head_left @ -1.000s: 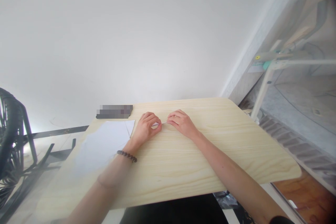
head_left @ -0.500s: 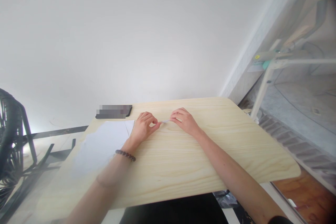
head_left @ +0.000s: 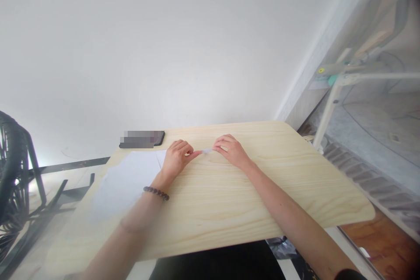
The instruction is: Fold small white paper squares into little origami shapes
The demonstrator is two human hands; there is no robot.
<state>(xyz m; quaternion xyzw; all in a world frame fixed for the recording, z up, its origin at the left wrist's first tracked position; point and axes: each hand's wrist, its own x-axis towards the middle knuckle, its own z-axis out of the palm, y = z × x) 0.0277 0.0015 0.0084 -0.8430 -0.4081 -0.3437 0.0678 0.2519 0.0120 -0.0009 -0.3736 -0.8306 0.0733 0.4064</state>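
A small, thin white strip of paper spans the gap between my hands, just above or on the wooden table. My right hand pinches its right end between thumb and fingertips. On the other side, my left hand has its fingers curled in and its thumb stretched out to the strip's left end. Whether a fingertip backs that thumb from underneath is hidden. Under and beside the left wrist lie white paper sheets; a dark beaded bracelet circles that wrist.
A dark flat device, partly blurred out, lies at the table's back left corner. The white wall rises behind the table. To the left stands a black woven chair; a white metal frame stands to the right.
My left hand has shifted slightly left, its thumb now straighter and its fingers more curled. A little more of the strip shows between my hands. The right hand has barely moved.
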